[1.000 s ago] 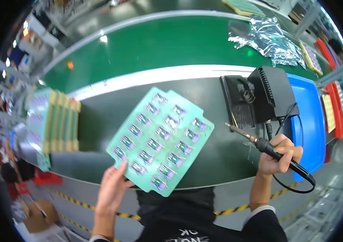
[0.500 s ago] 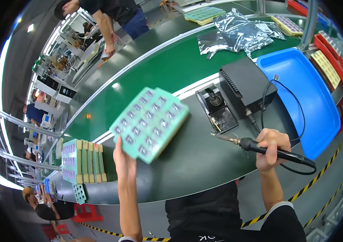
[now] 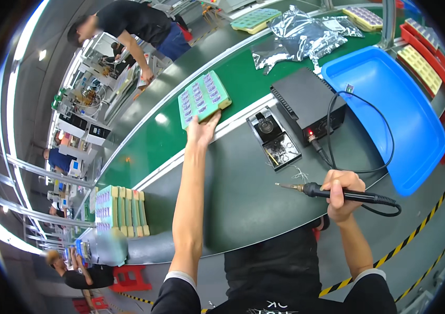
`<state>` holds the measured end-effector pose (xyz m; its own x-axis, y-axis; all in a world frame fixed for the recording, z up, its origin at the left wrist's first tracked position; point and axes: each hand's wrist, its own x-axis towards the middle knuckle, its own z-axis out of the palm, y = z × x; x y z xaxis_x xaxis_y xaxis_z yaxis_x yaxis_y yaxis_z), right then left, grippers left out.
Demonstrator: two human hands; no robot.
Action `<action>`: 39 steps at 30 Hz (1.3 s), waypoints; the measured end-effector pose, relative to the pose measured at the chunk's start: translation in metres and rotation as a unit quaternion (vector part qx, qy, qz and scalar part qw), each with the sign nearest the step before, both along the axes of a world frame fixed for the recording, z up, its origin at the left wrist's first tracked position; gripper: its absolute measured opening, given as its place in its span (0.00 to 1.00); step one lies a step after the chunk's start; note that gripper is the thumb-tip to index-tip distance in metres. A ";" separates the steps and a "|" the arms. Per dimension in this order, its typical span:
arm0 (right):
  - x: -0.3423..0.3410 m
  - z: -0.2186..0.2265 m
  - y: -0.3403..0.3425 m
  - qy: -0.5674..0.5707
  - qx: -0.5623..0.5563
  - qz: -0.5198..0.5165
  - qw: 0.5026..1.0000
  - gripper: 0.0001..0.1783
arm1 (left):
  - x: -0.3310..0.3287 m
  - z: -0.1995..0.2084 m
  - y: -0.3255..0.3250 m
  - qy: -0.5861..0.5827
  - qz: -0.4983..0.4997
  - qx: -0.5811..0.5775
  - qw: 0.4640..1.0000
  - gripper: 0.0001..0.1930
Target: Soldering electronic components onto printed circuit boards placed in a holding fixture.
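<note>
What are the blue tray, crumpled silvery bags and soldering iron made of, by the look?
Blue tray: probably moulded plastic, semi-gloss; even colour, rounded corners.
Silvery bags: likely metallised film, mirror-bright; sharp creases throw hard glints.
Soldering iron: front shaft seemingly metal, from its brownish-grey sheen; black body looks like satin plastic, though rubber can't be ruled out.

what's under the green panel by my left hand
The green work surface shows beside the green panel, and your left hand is at its near edge. The spot directly beneath is covered, as is the panel's underside, so whether it rests or hovers is unclear.
</note>
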<state>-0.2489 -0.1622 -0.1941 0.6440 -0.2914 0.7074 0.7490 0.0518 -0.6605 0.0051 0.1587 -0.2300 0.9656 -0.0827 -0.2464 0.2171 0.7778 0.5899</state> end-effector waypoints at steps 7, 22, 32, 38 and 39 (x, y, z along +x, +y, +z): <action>0.006 -0.007 -0.002 -0.023 -0.037 0.002 0.999 0.04 | -0.019 0.036 -0.001 0.091 -0.114 0.127 0.981 0.34; -0.003 -0.013 0.008 0.049 -0.039 -0.026 0.998 0.07 | 0.002 0.073 -0.023 -0.102 0.173 0.189 0.961 0.13; 0.000 -0.001 0.020 0.073 -0.012 -0.009 0.997 0.10 | -0.172 0.147 0.073 -0.275 0.336 0.375 0.819 0.15; 0.000 0.004 0.056 0.063 0.057 -0.014 0.996 0.11 | -0.313 0.162 0.140 -0.207 0.478 0.383 0.763 0.14; -0.001 0.007 0.055 0.055 0.060 -0.034 0.996 0.11 | -0.329 0.163 0.141 -0.198 0.489 0.376 0.762 0.14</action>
